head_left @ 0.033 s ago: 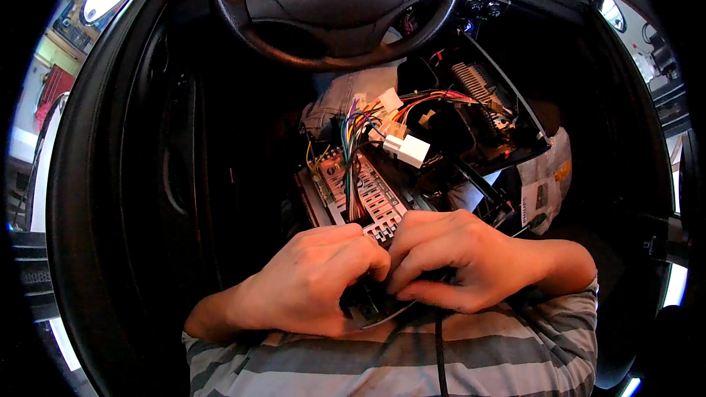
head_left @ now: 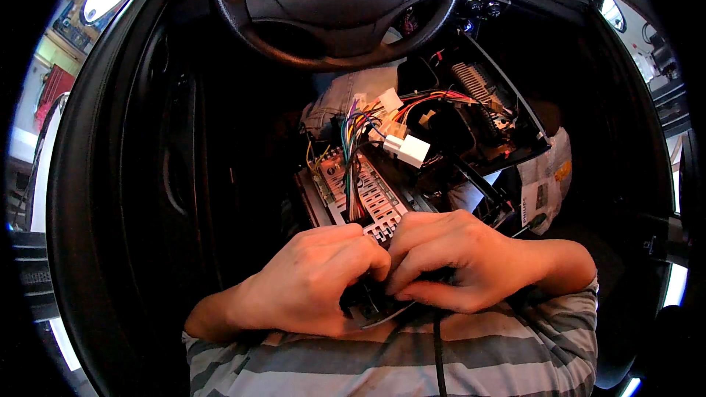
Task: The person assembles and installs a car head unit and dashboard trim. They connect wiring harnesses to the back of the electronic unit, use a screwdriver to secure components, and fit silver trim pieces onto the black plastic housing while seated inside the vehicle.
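Note:
My left hand (head_left: 312, 279) and my right hand (head_left: 467, 265) are bent over a black plastic piece (head_left: 368, 309) in my lap, fingers curled close together. What exactly their fingertips hold is hidden. Just beyond them lies a metal-cased electronic unit (head_left: 360, 187) with slotted openings, from which a bundle of coloured wires (head_left: 349, 140) rises to white connectors (head_left: 407, 149). A larger black trim housing (head_left: 529, 125) with a ribbed part lies to the upper right of the wires.
A black steering wheel (head_left: 338, 55) spans the top. A black door panel (head_left: 125, 176) is at the left. Pale packaging (head_left: 548, 195) lies at the right beneath the housing. A thin black cable (head_left: 440, 353) hangs down over my striped clothing.

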Available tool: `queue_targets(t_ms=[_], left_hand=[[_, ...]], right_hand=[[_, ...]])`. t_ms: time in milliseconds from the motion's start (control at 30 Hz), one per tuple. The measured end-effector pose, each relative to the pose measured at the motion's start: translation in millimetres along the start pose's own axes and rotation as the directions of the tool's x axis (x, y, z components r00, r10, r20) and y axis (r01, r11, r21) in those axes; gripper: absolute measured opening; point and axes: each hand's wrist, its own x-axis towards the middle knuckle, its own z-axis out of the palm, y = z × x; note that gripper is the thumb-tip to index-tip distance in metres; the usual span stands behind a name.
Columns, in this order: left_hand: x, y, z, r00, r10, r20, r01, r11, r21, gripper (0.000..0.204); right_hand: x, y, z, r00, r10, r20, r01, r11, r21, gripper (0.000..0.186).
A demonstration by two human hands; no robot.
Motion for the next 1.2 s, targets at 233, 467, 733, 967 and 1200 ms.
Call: queue_targets(t_ms=[233,467,733,967,1200], left_hand=[[-1,-2,-1,1.0,0.028,-0.004,-0.028,0.999,-0.025,0.041],[-1,-2,-1,0.999,0.013,0.036,-0.011,0.999,-0.047,0.044],[-1,-5,2,0.997,0.077,0.027,-0.075,0.996,-0.056,0.044],[0,-4,4,0.989,0.143,0.041,-0.142,0.99,-0.014,0.041],[0,-4,4,0.985,0.157,0.068,-0.161,0.986,0.046,0.03]], right_hand=[[-3,1,5,0.998,0.043,-0.056,-0.038,0.996,0.087,0.013],[-9,-2,16,0.986,0.001,-0.166,-0.009,0.999,-0.049,0.014],[-4,-9,12,0.993,0.039,-0.114,-0.055,0.988,-0.146,0.014],[-6,-13,10,0.984,0.151,-0.094,-0.161,0.98,-0.117,0.013],[-9,-13,7,0.991,0.118,-0.07,-0.128,0.976,-0.177,0.013]])
